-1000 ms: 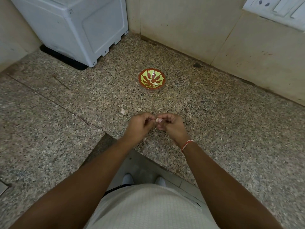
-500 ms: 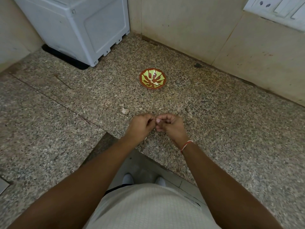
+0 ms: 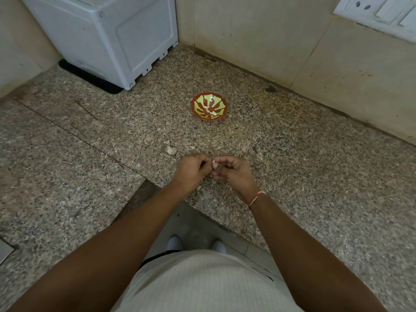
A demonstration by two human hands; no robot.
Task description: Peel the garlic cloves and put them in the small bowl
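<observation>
A small red and green patterned bowl (image 3: pixel 209 106) sits on the granite counter (image 3: pixel 292 165) beyond my hands, with pale peeled cloves lying inside it. My left hand (image 3: pixel 193 171) and my right hand (image 3: pixel 234 172) meet just above the counter's near edge. Their fingertips pinch one small pale garlic clove (image 3: pixel 214 164) between them, and most of it is hidden by the fingers. A loose garlic piece (image 3: pixel 171 150) lies on the counter to the left of my hands.
A white appliance (image 3: pixel 108 34) on a black mat stands at the back left corner. Tiled walls close the back, with a switchboard (image 3: pixel 380 12) at top right. The counter has an inner corner edge near my body; the floor and my feet show below.
Both hands stay together on the clove with only small finger movements. The view has shifted slightly.
</observation>
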